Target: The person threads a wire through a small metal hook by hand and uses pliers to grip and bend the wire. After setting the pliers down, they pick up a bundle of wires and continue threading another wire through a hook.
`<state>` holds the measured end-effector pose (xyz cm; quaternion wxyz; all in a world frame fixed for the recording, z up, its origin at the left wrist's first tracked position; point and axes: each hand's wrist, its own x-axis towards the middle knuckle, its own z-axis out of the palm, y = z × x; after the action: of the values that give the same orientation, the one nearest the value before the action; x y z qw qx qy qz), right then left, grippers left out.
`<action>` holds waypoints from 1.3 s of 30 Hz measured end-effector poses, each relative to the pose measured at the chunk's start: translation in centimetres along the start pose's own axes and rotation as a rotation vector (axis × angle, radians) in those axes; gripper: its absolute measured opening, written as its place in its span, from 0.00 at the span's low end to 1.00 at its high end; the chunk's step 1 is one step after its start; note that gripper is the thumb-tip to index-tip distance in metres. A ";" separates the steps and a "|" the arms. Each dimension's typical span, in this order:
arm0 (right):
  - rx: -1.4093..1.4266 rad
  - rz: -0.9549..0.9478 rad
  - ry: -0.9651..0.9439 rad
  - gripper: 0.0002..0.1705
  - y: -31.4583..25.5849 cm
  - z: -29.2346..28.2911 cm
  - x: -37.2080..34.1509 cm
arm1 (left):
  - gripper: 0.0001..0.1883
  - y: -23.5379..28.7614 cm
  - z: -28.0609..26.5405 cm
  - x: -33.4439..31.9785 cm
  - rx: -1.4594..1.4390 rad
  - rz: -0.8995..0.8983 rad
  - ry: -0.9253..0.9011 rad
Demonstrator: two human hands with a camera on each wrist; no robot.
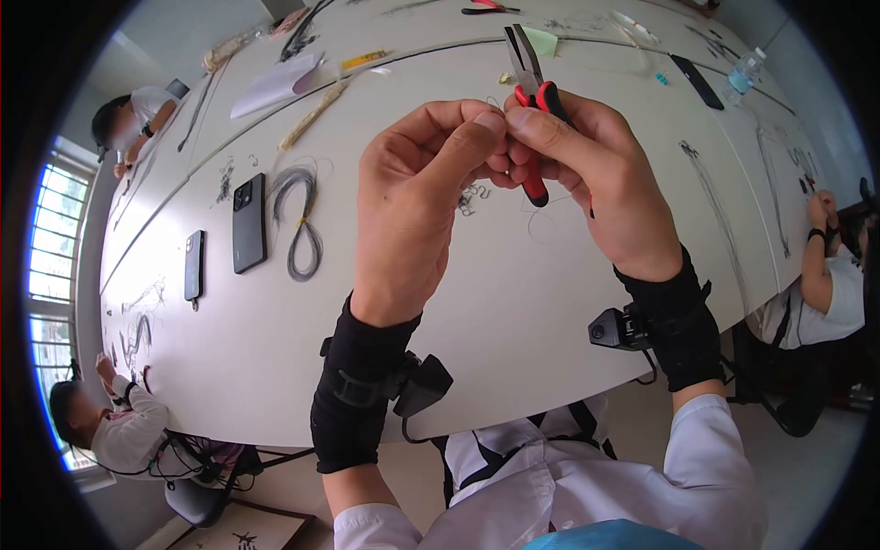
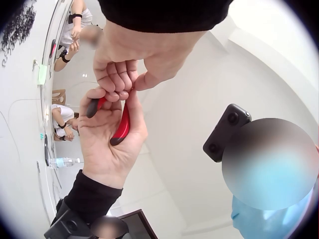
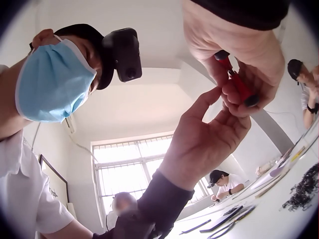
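Note:
Both hands meet above the white table (image 1: 513, 348). The right hand (image 1: 596, 160) holds a pair of pliers (image 1: 525, 62) with red and black handles, jaws pointing away from the body and slightly parted. Its thumb and forefinger also come together at the left fingertips. With thumb and forefinger, the left hand (image 1: 408, 188) pinches a thin wire (image 1: 495, 103), mostly hidden by the fingers. In the left wrist view the plier handles (image 2: 122, 124) lie across the right palm. The right wrist view shows the left hand (image 3: 207, 142) touching the right fingers beneath the handles (image 3: 241, 89).
Small dark hooks (image 1: 472, 197) lie beyond the hands. To the left are a bundled wire coil (image 1: 302, 225), a large phone (image 1: 248, 225) and a smaller phone (image 1: 193, 266). A water bottle (image 1: 744, 73) stands far right. Other people sit around the table.

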<state>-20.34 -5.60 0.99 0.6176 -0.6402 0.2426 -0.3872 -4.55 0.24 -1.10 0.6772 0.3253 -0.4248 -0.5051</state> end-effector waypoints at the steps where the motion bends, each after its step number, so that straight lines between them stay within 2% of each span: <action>1: -0.039 -0.040 0.017 0.15 -0.1 0.1 0.0 | 0.09 0.0 0.0 0.0 0.009 0.008 -0.007; 5: -0.187 -0.174 0.102 0.12 0.1 0.6 -0.1 | 0.09 0.0 0.2 -0.1 -0.008 0.007 -0.014; 11: -0.165 -0.200 0.088 0.10 0.0 0.7 -0.2 | 0.08 -0.4 -0.2 0.0 -0.033 0.019 -0.042; 29: -0.190 -0.218 0.055 0.10 -0.3 0.7 -0.3 | 0.08 -0.6 -0.6 0.1 -0.063 0.043 -0.071; 39: -0.142 -0.139 0.023 0.10 -0.2 0.3 -0.1 | 0.08 -0.4 -0.5 0.1 -0.049 0.027 -0.075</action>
<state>-20.24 -5.30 1.13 0.5395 -0.6930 0.2316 -0.4184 -4.28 0.04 -1.64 0.6752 0.2835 -0.4417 -0.5183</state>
